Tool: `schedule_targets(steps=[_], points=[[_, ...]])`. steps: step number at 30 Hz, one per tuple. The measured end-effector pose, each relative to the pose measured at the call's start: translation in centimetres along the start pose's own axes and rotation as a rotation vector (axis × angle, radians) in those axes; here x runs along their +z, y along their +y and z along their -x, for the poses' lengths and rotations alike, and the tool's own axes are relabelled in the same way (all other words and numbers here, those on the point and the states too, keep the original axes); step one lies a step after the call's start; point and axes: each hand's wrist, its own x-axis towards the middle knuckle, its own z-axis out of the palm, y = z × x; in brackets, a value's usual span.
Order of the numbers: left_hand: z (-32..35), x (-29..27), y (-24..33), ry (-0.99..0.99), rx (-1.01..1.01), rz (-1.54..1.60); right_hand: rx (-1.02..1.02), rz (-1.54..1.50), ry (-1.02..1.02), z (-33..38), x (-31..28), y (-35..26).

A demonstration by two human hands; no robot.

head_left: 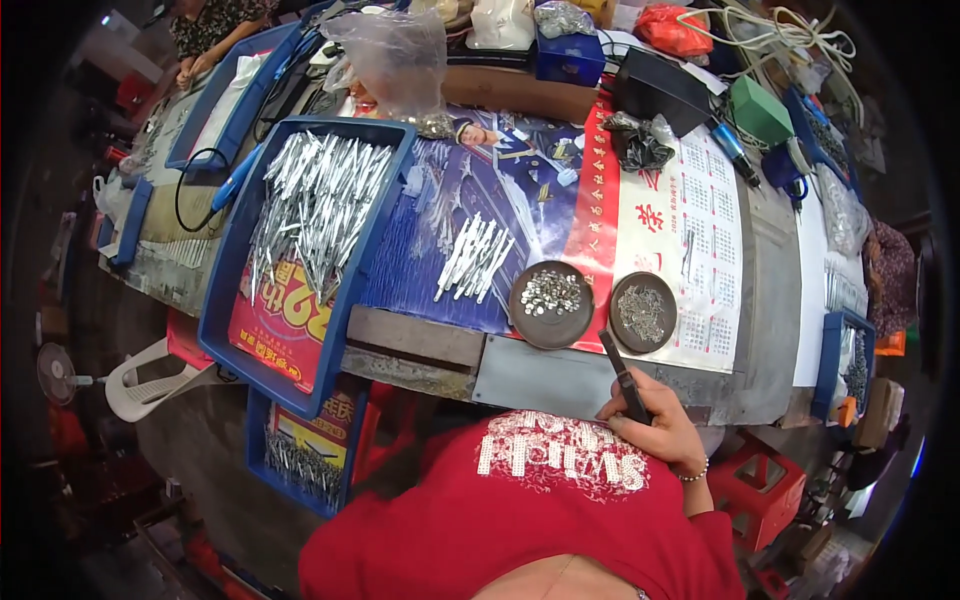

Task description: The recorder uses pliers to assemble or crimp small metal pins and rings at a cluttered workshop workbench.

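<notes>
My right hand (pixel 655 425) is closed around a slim dark pen-shaped tool (pixel 625 382); its exact kind is unclear. The tool's thin end points up to the gap between two round brown dishes. In the left dish (pixel 543 329) lie small round silver pieces (pixel 550 292), and in the right dish (pixel 655 341) a heap of tiny silver parts (pixel 641 312). Left of them, a loose row of slim silver metal pieces (pixel 475 258) rests on the poster-covered table (pixel 400 290). My left hand is out of sight.
A large blue tray (pixel 225 325) of long silver pieces (pixel 320 205) stands at left. Below it is another blue tray (pixel 260 480). A black box (pixel 660 92), plastic bag (pixel 395 60) and cables (pixel 790 35) crowd the back. Another person's hands (pixel 195 70) show far left.
</notes>
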Motion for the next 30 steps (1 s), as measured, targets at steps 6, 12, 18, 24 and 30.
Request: schedule_targets(steps=[6,12,18,24,30], points=[[1.4,1.0,-1.8,-0.047,-0.064,-0.029,-0.036,-0.008,-0.023,0.3,0.4,0.1],[6.5,-1.4,-4.6,-0.066,-0.179,-0.098,-0.04,0.004,-0.067,0.6,1.5,0.4],[7.7,-11.1,27.2,0.157,0.172,-0.014,-0.072,0.009,-0.038,1.1,2.9,1.6],[0.4,-14.9,46.4,0.301,0.582,-0.102,-0.207,0.079,0.176,1.9,1.3,4.4],[-15.4,-20.2,46.0,0.347,0.586,-0.383,-0.264,0.109,0.367,6.0,-1.3,5.4]])
